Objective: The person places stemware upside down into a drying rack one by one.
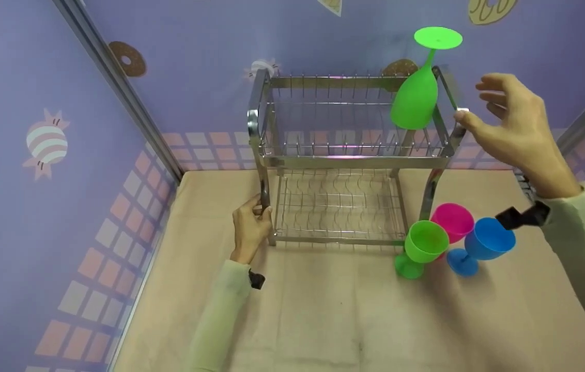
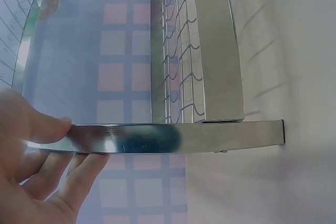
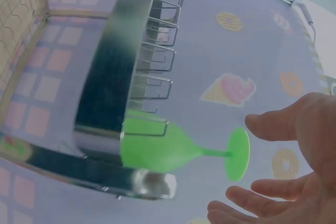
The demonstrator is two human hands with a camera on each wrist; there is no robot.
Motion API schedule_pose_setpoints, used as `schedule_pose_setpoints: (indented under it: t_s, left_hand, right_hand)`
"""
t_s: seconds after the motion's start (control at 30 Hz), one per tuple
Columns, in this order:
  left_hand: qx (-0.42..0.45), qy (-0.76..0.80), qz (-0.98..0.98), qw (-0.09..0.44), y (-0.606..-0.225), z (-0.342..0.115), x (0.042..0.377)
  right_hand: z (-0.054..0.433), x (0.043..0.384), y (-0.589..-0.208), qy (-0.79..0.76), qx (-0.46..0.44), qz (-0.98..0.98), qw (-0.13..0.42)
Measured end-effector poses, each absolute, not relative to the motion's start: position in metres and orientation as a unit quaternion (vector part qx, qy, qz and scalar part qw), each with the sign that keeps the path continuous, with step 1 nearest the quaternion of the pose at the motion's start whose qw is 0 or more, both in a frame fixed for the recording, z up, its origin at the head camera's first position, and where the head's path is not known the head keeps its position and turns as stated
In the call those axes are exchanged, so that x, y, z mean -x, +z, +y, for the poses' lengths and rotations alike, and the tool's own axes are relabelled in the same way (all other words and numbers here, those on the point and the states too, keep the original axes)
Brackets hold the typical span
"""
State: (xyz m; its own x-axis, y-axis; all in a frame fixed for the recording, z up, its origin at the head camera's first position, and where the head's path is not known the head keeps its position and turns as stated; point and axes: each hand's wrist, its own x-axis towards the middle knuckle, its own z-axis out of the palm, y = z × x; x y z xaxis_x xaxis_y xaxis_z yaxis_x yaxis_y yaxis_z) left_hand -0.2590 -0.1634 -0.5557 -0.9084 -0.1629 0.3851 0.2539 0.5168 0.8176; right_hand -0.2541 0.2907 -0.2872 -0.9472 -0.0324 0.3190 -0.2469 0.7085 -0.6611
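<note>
A two-tier metal dish rack (image 1: pixel 354 163) stands on the cloth-covered table. My left hand (image 1: pixel 252 230) grips its left upright near the lower tier; in the left wrist view the thumb lies over the metal bar (image 2: pixel 131 138) and the fingers curl beneath. Upside down in the upper tier's right end rests a bright green goblet (image 1: pixel 416 101), foot upward. My right hand (image 1: pixel 522 121) is beside that corner with nothing in it, thumb and fingers spread. The right wrist view shows it apart from the goblet's foot (image 3: pixel 238 154).
Right of the rack's front leg, a green goblet (image 1: pixel 426 243), a pink goblet (image 1: pixel 452 221) and a blue goblet (image 1: pixel 490 240) stand upright close together. Patterned purple walls (image 1: pixel 194 51) enclose the table (image 1: pixel 323 310) at the back and sides.
</note>
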Motion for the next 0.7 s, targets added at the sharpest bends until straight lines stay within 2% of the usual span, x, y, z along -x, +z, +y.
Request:
schedule_pose_setpoints:
  t_s: [0.27,0.7]
  left_hand:
    - [0.027,-0.491,-0.846,0.205,-0.557,-0.164,0.259]
    - [0.015,-0.487,-0.850,0.202,-0.556,-0.163,0.258]
  right_hand:
    - [0.316,0.234,-0.315,0.377,-0.059,-0.907,0.180]
    - [0.355,0.219,-0.358,0.386,-0.018,-0.904,0.183]
